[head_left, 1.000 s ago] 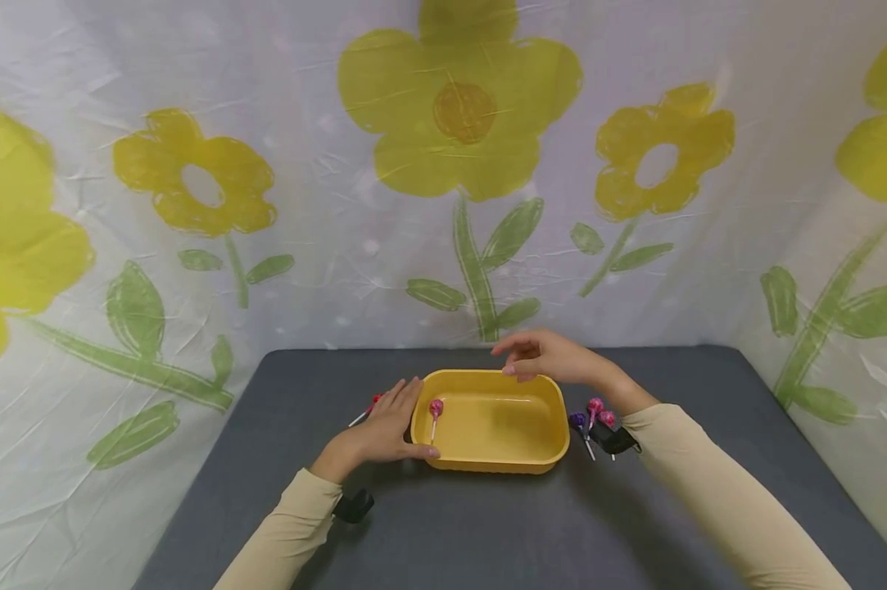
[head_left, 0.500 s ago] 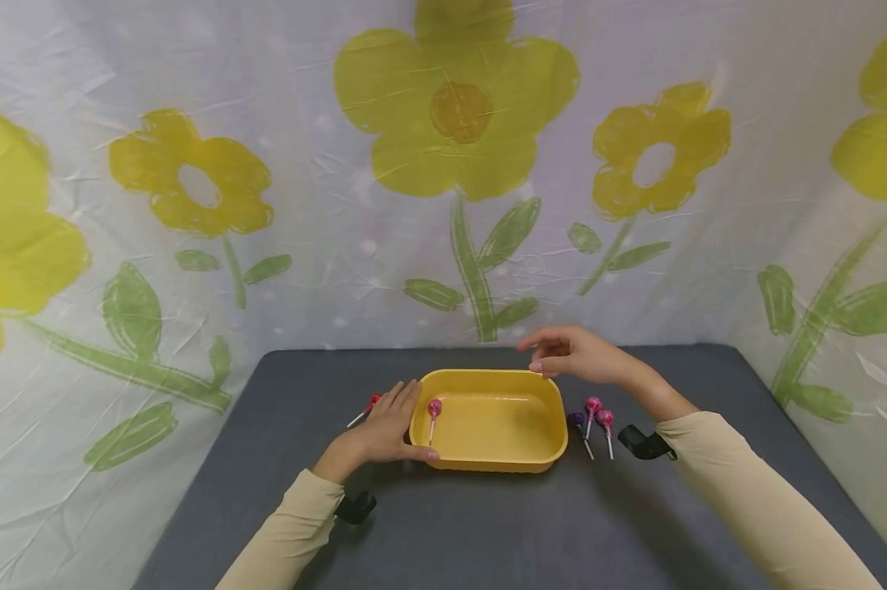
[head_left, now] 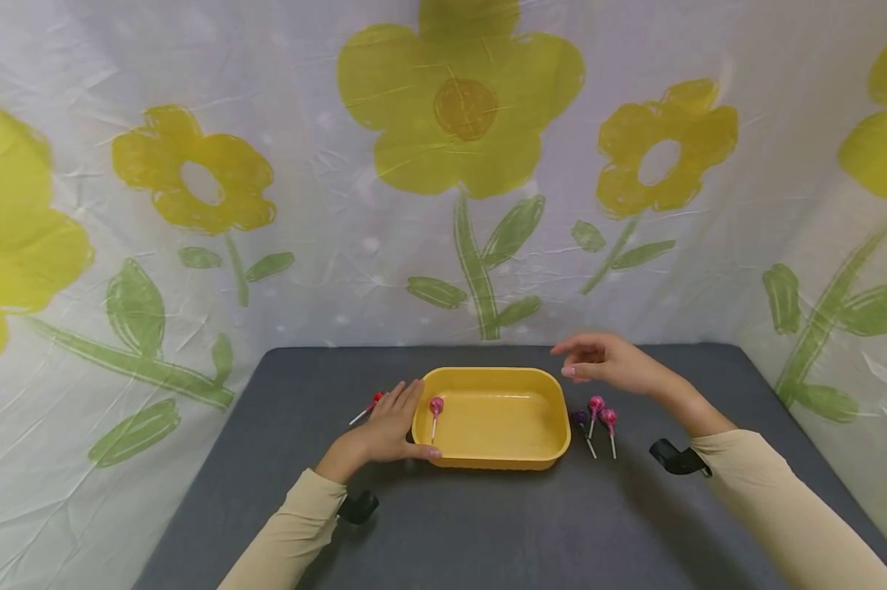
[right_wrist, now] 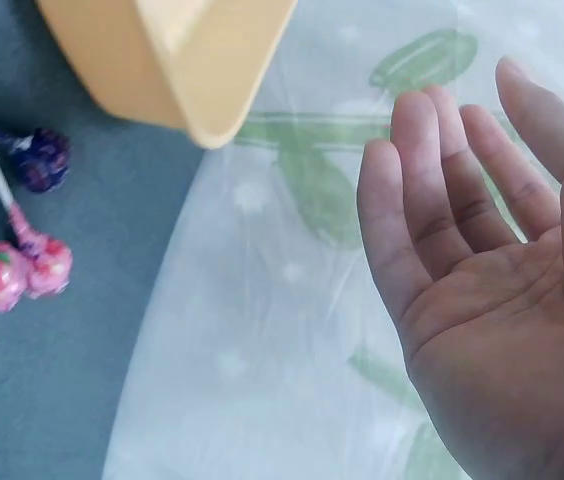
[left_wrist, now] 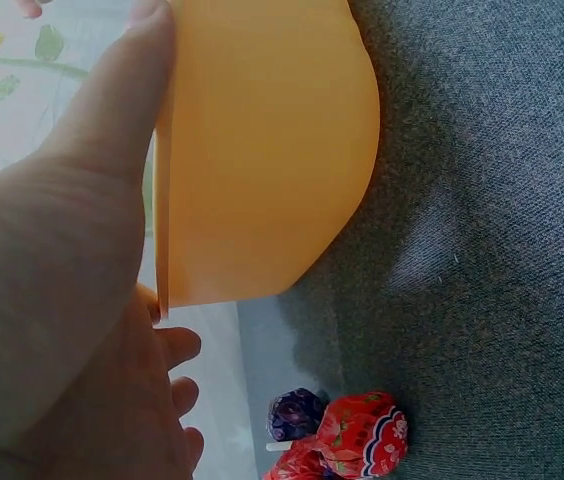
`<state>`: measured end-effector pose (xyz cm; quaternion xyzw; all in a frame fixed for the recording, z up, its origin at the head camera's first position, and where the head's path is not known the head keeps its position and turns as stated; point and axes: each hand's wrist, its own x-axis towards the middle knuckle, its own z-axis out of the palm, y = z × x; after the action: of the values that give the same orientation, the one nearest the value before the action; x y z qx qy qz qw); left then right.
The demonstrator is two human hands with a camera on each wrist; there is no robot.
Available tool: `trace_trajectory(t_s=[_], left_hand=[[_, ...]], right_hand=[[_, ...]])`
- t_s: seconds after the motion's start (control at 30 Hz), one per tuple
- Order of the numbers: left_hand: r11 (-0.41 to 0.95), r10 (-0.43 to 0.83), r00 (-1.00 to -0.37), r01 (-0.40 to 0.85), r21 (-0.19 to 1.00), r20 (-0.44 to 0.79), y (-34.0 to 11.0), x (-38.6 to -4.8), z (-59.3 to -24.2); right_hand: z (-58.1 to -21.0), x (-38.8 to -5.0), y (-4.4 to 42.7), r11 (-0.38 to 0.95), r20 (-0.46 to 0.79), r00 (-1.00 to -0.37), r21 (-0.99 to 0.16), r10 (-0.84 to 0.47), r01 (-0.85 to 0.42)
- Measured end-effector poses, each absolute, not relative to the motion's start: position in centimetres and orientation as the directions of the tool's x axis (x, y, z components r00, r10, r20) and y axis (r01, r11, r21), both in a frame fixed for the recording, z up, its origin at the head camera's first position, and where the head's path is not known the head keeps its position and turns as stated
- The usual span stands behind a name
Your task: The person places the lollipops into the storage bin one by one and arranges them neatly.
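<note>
My left hand (head_left: 387, 430) rests against the left end of a yellow plastic bin (head_left: 502, 455), fingers straight along the side and thumb on the front rim. In the left wrist view the thumb lies along the rim of the bin (left_wrist: 262, 150). Inside the bin, toward its left, lies a pink lollipop (head_left: 436, 406). My right hand (head_left: 613, 360) hovers past the bin's back right corner, its fingers loosely bent and holding nothing; the right wrist view shows the bare palm (right_wrist: 492, 330).
Right of the bin lie two pink lollipops (head_left: 596, 405) and a purple lollipop (head_left: 580, 419) on the dark grey table (head_left: 472, 533). Left of it, partly behind my left hand, are a red lollipop (left_wrist: 362, 435) and a dark purple lollipop (left_wrist: 295, 414). A flowered cloth (head_left: 325, 246) hangs behind.
My right hand has moved rightward from over the bin's back rim to beyond its right corner, uncovering the lollipops on the right. My left hand and the bin have stayed put.
</note>
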<state>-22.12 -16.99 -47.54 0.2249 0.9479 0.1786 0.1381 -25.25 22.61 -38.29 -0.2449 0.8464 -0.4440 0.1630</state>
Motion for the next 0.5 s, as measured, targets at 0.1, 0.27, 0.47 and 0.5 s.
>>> trace_trajectory(t_s=[0.1, 0.27, 0.47, 0.5], left_hand=[[0.837, 0.474, -0.86, 0.374, 0.399, -0.188, -17.0, -22.2, -47.6], [0.84, 0.472, -0.86, 0.374, 0.393, -0.191, -17.2, -22.3, -47.9], [0.831, 0.482, -0.858, 0.382, 0.405, -0.179, -17.2, -22.4, -48.1], [0.83, 0.482, -0.858, 0.382, 0.406, -0.178, -17.2, -22.3, -48.1]], right_hand=[[-38.7, -25.0, 23.4, 0.492, -0.059, -0.841, -0.832, -0.538, -0.256], [-39.4, -24.7, 24.8, 0.505, -0.062, -0.865, -0.832, -0.498, -0.231], [-40.8, -24.0, 26.6, 0.518, -0.032, -0.896, -0.825, -0.443, -0.227], [-41.1, -23.9, 26.8, 0.519, -0.028, -0.9, -0.824, -0.435, -0.225]])
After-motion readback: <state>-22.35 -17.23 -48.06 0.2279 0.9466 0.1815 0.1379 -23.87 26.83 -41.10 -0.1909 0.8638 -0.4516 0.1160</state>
